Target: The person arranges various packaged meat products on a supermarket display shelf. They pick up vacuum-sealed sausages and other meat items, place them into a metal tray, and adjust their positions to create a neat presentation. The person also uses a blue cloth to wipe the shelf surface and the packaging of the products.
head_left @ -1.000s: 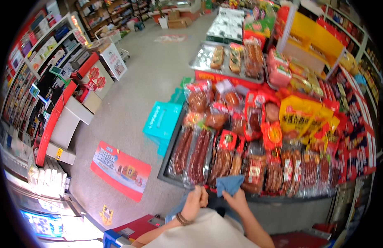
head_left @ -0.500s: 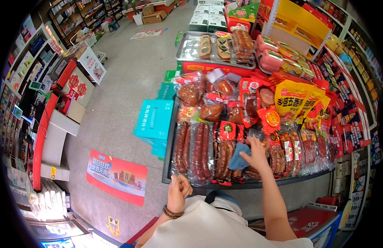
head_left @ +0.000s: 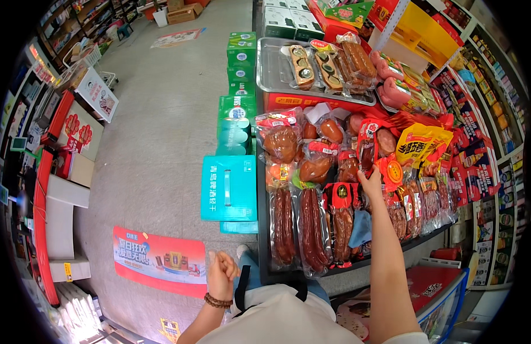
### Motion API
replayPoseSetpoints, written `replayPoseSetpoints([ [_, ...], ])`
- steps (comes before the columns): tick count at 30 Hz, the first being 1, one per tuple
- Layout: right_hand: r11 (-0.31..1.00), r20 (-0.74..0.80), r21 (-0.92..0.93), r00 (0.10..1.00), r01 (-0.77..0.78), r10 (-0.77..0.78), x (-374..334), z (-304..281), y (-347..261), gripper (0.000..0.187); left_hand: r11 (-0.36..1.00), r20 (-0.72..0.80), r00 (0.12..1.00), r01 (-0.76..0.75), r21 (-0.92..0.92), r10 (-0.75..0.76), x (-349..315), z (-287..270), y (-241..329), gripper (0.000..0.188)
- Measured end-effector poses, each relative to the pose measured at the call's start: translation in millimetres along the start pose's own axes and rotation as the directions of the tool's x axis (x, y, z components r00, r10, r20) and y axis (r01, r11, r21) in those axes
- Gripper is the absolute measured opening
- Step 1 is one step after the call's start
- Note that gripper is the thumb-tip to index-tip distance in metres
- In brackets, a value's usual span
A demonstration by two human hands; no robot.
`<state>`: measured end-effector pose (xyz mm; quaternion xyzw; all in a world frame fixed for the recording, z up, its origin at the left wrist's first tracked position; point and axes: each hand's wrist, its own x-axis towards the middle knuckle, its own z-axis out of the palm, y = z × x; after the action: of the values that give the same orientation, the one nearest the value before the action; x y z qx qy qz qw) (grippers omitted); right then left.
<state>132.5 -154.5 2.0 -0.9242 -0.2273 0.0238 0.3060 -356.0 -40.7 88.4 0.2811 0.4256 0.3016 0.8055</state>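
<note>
My right hand (head_left: 371,183) reaches over the meat display, its fingertips pinching the lower end of a red vacuum pack of meat (head_left: 367,143). Just nearer to me, a blue cloth (head_left: 360,229) lies on the sausage packs, apart from the hand. My left hand (head_left: 221,272) hovers left of the display's near corner, fingers curled, with nothing visible in them. Clear packs of long dark-red sausages (head_left: 314,229) fill the near left part. Behind them are packs of round brown meat (head_left: 279,143). A yellow pouch (head_left: 420,143) stands right of the right hand.
A black display edge (head_left: 264,241) borders the goods. Turquoise cartons (head_left: 228,186) and green boxes (head_left: 241,57) line its left side. A metal tray (head_left: 277,74) with packed food sits farther back. A red chest lid (head_left: 417,286) is near on the right.
My right hand has left the blue cloth on the packs and moved farther away to the red meat pack. My view has shifted, and my left hand is lower and further left.
</note>
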Motion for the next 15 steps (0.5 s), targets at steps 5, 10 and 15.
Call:
replayPoseSetpoints([
  [5, 0.999, 0.032, 0.017, 0.998, -0.046, 0.046, 41.5, 21.4, 10.1, 0.079, 0.999, -0.048, 0.999, -0.016, -0.040, 0.014, 5.6, 22.9, -9.3, 0.053],
  [10, 0.990, -0.220, -0.139, 0.975, -0.019, -0.012, 39.3, 47.3, 2.7, 0.079, 0.998, -0.053, 0.999, 0.008, 0.058, -0.005, 13.2, 61.8, -9.3, 0.056],
  [15, 0.997, -0.365, -0.062, 0.929, 0.037, -0.057, 16.6, 23.6, -26.0, 0.062, 0.992, 0.080, 0.997, -0.023, 0.121, 0.013, 48.1, 89.6, -18.4, 0.053],
])
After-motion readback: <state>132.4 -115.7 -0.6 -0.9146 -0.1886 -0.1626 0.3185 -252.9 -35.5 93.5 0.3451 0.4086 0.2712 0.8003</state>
